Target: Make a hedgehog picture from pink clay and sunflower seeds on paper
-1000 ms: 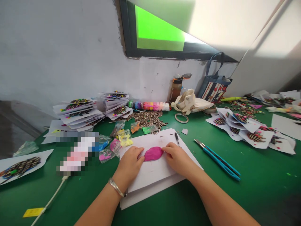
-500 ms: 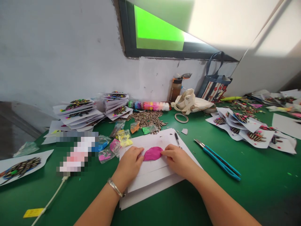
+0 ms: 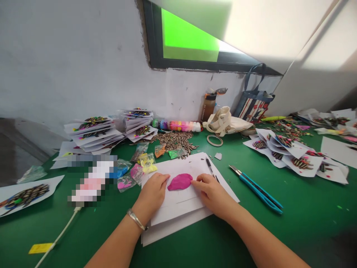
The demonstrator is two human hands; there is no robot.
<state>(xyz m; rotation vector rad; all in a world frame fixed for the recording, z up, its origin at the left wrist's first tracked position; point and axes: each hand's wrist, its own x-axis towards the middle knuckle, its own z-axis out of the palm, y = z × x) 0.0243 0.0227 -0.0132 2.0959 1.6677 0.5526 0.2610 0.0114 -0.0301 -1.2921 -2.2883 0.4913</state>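
Observation:
A flattened magenta piece of modelling clay (image 3: 180,182) lies on a stack of white paper (image 3: 178,206), its left end narrowing to a rounded tip. My left hand (image 3: 153,192) rests on the sheet just left of the clay, fingers stretched out and holding nothing. At the opposite side, my right hand (image 3: 213,193) has thumb and index finger together at the clay's right edge; its other fingers are curled beneath. Beyond that hand a black pen (image 3: 209,165) lies on the paper.
Right of the paper lies a blue-handled pair of tweezers (image 3: 258,190). Behind are small bags of coloured clay (image 3: 147,162), a heap of striped seeds (image 3: 177,141) and a tape roll (image 3: 214,140). Stacked seed pictures (image 3: 93,136) stand left; more picture sheets (image 3: 292,150) lie right.
My left fingers have drawn slightly away from the clay's left edge, which now shows a more pointed lower-left end. My right fingers stay at the right edge.

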